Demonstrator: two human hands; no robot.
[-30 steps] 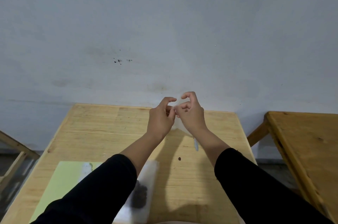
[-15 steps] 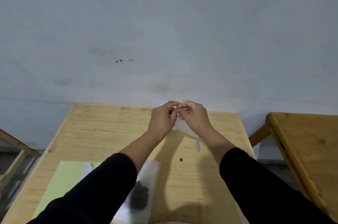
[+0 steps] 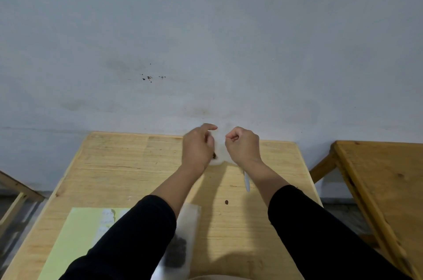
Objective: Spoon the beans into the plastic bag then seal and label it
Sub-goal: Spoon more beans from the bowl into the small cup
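A small clear plastic bag (image 3: 219,150) hangs between my hands above the far part of the wooden table (image 3: 128,165). My left hand (image 3: 198,149) grips its left edge and my right hand (image 3: 243,145) grips its right edge, fingers curled. A dark bean shows at the bag's lower left. A white plastic spoon (image 3: 246,180) lies on the table under my right wrist. One loose bean (image 3: 226,202) lies on the table. Another clear bag with dark beans (image 3: 177,248) lies near the front edge, partly hidden by my left sleeve.
A pale green sheet with white labels (image 3: 75,234) lies at the front left of the table. A second wooden table (image 3: 384,179) stands to the right. A wooden frame (image 3: 13,190) shows at the left edge. A grey wall is behind.
My hands have moved apart, pulling the bag's top wider between them, and have dropped slightly toward the table. The fingers are now more tightly curled.
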